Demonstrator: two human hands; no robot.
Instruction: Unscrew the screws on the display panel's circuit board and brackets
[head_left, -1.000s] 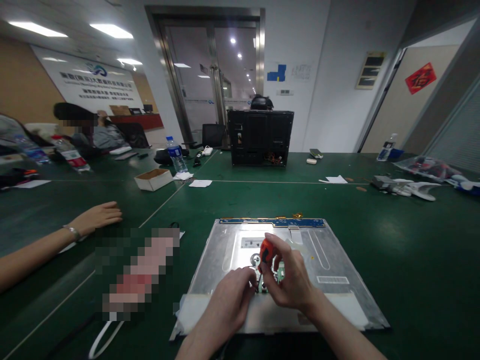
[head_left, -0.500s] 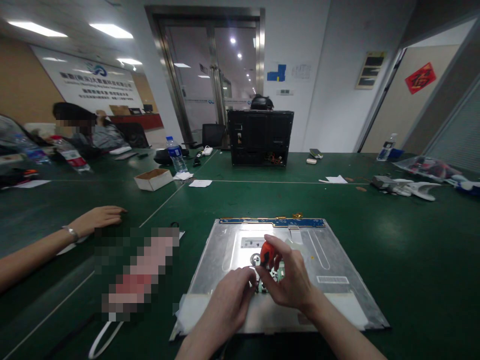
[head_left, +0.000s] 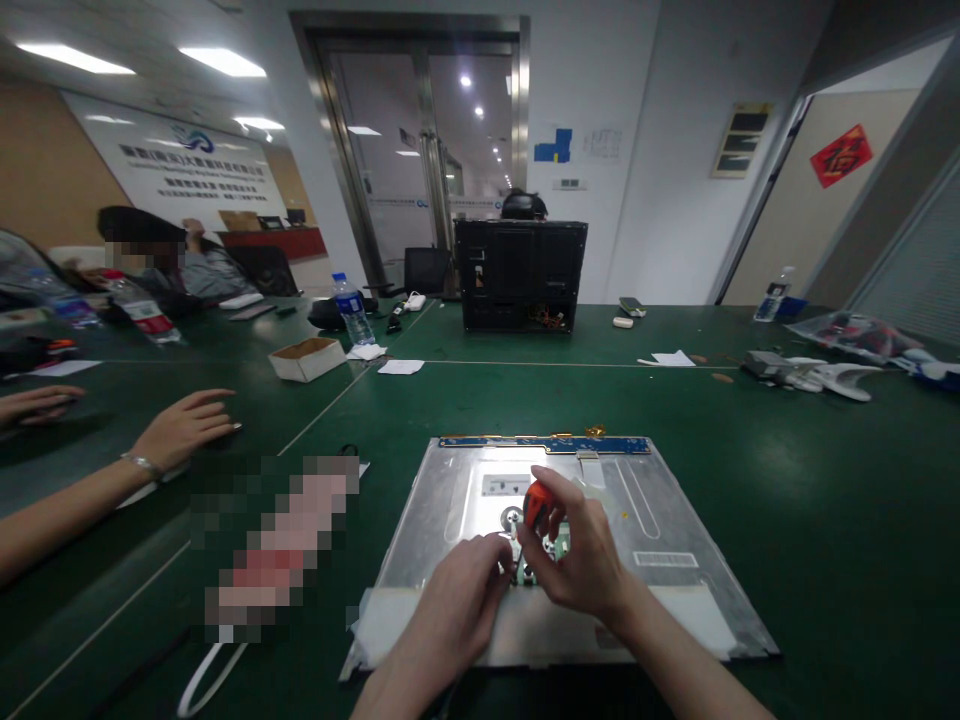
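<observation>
My right hand (head_left: pixel 581 555) grips an orange-red and black screwdriver (head_left: pixel 538 507), held upright by its handle with the tip pointing down. Beneath it lies a flat silver metal panel (head_left: pixel 667 520), with a blue circuit strip (head_left: pixel 600 446) along its far edge. My left hand (head_left: pixel 469 585) rests on the panel, thumb and fingers closed together beside the tool's lower end; whatever they pinch is hidden. A small green circuit board (head_left: pixel 561 543) shows partly between the hands. Just beyond them sits a round metal part (head_left: pixel 512 518).
Another person's hand (head_left: pixel 187 425), with a bracelet, is over the table at left. Nearby lies a blurred-out pinkish object (head_left: pixel 292 540). Farther back stand a white box (head_left: pixel 306 360), a water bottle (head_left: pixel 351 308) and a black monitor-like casing (head_left: pixel 521 275). White pieces (head_left: pixel 814 375) lie at right.
The screwdriver and my right hand have shifted very slightly; my left hand stays in place. The other person's braceleted hand has lifted a little, and another hand has appeared at far left.
</observation>
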